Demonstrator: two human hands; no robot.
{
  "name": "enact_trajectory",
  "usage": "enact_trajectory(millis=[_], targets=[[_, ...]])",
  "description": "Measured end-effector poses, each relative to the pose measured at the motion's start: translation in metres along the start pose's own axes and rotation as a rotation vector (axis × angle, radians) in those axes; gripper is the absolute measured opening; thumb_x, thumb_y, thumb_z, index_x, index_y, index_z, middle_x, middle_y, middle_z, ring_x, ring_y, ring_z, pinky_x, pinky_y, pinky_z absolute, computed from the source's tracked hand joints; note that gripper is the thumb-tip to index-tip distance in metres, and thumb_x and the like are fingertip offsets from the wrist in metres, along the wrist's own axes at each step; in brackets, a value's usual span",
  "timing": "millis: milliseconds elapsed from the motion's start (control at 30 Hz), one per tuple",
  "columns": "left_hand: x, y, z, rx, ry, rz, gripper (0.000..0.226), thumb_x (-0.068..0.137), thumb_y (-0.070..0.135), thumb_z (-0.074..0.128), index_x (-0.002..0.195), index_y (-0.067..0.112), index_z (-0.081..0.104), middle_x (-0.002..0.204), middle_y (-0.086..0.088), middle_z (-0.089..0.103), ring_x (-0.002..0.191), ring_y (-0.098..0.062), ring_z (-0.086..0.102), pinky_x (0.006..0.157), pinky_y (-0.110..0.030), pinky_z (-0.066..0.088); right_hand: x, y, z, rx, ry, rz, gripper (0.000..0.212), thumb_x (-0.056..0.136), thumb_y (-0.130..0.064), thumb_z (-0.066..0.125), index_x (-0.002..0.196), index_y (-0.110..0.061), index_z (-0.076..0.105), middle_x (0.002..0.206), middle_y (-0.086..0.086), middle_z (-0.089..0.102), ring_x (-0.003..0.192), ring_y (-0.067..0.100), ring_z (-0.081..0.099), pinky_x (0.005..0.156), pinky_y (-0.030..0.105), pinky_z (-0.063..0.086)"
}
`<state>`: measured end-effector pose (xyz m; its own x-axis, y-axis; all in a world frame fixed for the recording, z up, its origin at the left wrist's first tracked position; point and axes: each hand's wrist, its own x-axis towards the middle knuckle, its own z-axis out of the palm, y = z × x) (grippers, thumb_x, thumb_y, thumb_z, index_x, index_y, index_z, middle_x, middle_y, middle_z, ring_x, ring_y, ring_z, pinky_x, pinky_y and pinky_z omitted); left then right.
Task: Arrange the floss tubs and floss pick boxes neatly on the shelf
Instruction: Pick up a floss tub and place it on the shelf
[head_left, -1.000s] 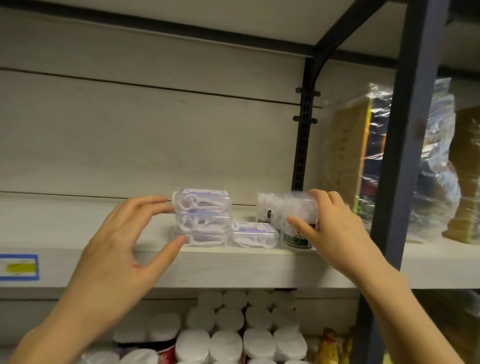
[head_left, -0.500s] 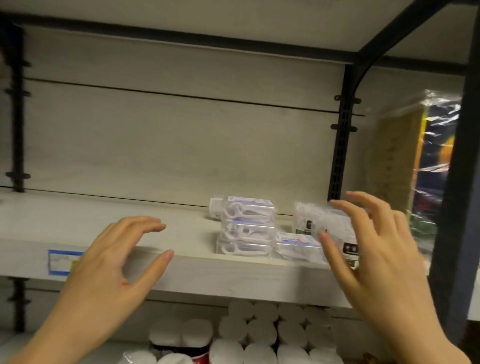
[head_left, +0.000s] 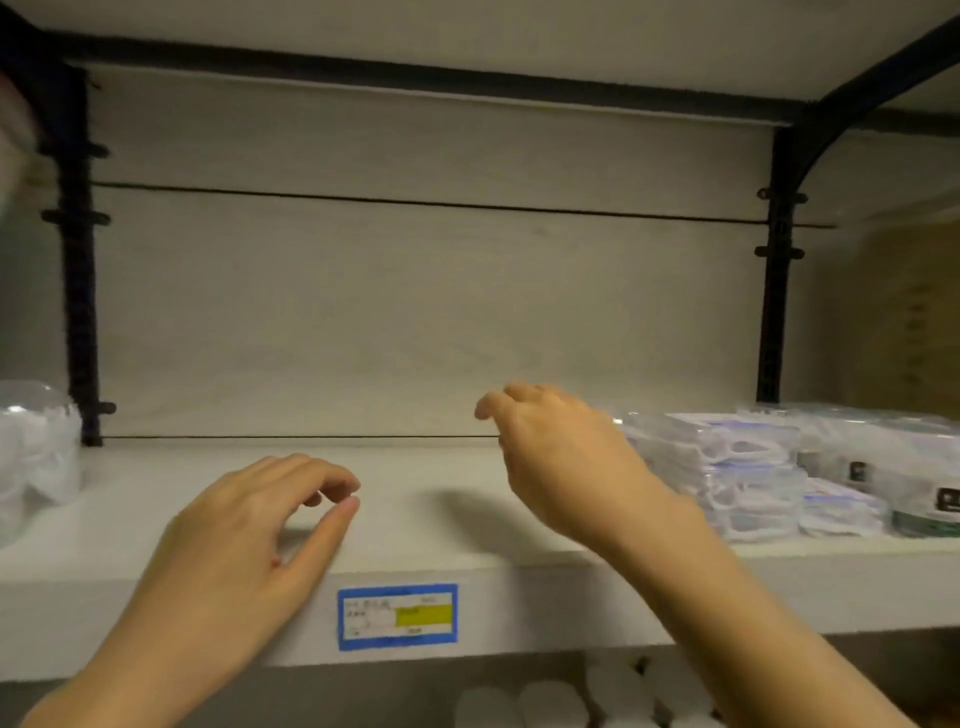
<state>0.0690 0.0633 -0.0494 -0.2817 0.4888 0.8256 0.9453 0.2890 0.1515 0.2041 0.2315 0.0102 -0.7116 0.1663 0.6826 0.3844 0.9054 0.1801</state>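
Left hand (head_left: 249, 525) loosely curled, empty, over shelf (head_left: 156, 483) edge; right hand (head_left: 561, 462) relaxed, empty, beside floss pick boxes (head_left: 737, 467).

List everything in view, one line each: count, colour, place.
shelf: one, pale grey, across the middle
floss pick boxes: about three stacked plus one beside, clear with white picks, shelf's right end
floss tubs: apparently two, clear with dark labels, far right beside the boxes
price label: one, blue border and yellow patch, shelf's front edge
bag: one, clear with white contents, shelf's left end
posts: two, black, back left and back right
round lids: several, white, level below
left hand: one, at the front edge, holding nothing
right hand: one, above the shelf left of the boxes, holding nothing
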Motion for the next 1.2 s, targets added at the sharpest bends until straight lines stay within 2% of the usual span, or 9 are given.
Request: enact_trajectory(millis=[267,367,567,700,800,867,967,1100,1200], targets=[[0.006,-0.028,-0.011,-0.077,-0.045,0.035,0.027,0.079,0.057,0.036,0.083,0.041,0.058,0.081,0.030,0.058,0.078,0.004,0.058,0.061,-0.023,0.047,0.101,0.040,0.034,-0.419,-0.813,0.410,0.041,0.090,-0.017,0.052,0.130,-0.012,0.049,0.142,0.008,0.045,0.131,0.029,0.041,0.103,0.035,0.033],[0.005,-0.031,-0.011,-0.065,-0.072,0.055,0.023,0.081,0.056,0.037,0.084,0.043,0.056,0.079,0.032,0.055,0.075,0.009,0.055,0.063,-0.011,0.039,0.097,0.051,0.043,-0.442,-0.924,0.447,0.031,0.088,-0.020,0.055,0.118,-0.017,0.050,0.137,0.007,0.046,0.125,0.027,0.046,0.092,0.033,0.037],[0.005,-0.032,-0.008,-0.077,-0.085,0.059,0.021,0.081,0.055,0.039,0.085,0.043,0.056,0.077,0.032,0.055,0.071,0.006,0.055,0.063,-0.005,0.036,0.094,0.066,0.067,-0.376,-0.814,0.564,0.059,0.083,-0.013,0.059,0.135,-0.007,0.033,0.133,0.009,0.049,0.119,0.029,0.052,0.080,0.032,0.039],[0.004,-0.032,-0.007,-0.104,-0.141,-0.004,0.033,0.079,0.063,0.033,0.091,0.044,0.057,0.084,0.032,0.055,0.074,0.001,0.059,0.067,-0.012,0.041,0.097,0.065,0.069,-0.339,-0.727,0.500,0.063,0.066,-0.014,0.069,0.124,-0.012,0.044,0.110,0.003,0.057,0.105,0.026,0.060,0.077,0.030,0.043],[0.006,-0.032,-0.008,-0.195,-0.128,-0.077,0.043,0.071,0.070,0.026,0.096,0.048,0.053,0.097,0.036,0.050,0.085,0.004,0.056,0.071,-0.016,0.046,0.104,0.053,0.054,-0.229,-0.537,0.385,0.064,0.062,-0.025,0.072,0.121,-0.023,0.050,0.111,0.003,0.055,0.097,0.027,0.059,0.071,0.029,0.043],[0.010,-0.031,-0.012,-0.292,-0.085,-0.117,0.045,0.068,0.069,0.028,0.102,0.049,0.049,0.102,0.039,0.045,0.100,0.016,0.045,0.075,-0.004,0.040,0.108,0.039,0.037,-0.149,-0.439,0.265,0.072,0.060,-0.033,0.075,0.126,-0.031,0.046,0.117,0.002,0.050,0.103,0.030,0.056,0.072,0.030,0.042],[0.023,-0.026,-0.018,-0.419,-0.104,-0.181,0.052,0.079,0.067,0.046,0.124,0.040,0.045,0.110,0.039,0.040,0.108,0.013,0.042,0.084,-0.006,0.032,0.103,0.007,0.003,-0.014,-0.418,0.024,0.079,0.058,-0.035,0.081,0.126,-0.035,0.041,0.113,-0.006,0.049,0.098,0.022,0.054,0.076,0.031,0.044],[0.050,-0.022,-0.019,-0.572,-0.353,-0.244,0.088,0.064,0.074,0.056,0.139,0.033,0.036,0.138,0.017,0.044,0.123,-0.005,0.046,0.105,-0.030,0.038,0.084,-0.041,-0.045,0.020,-0.551,-0.196,0.077,0.058,-0.027,0.086,0.121,-0.032,0.042,0.104,-0.016,0.048,0.091,0.011,0.052,0.075,0.024,0.047],[0.054,-0.021,-0.023,-0.729,-0.569,-0.220,0.070,0.060,0.061,0.070,0.122,0.032,0.054,0.117,0.012,0.066,0.107,-0.007,0.063,0.099,-0.037,0.047,0.078,-0.066,-0.063,-0.008,-0.587,-0.336,0.077,0.055,-0.028,0.087,0.119,-0.038,0.046,0.094,-0.022,0.050,0.090,0.006,0.053,0.071,0.017,0.046]])
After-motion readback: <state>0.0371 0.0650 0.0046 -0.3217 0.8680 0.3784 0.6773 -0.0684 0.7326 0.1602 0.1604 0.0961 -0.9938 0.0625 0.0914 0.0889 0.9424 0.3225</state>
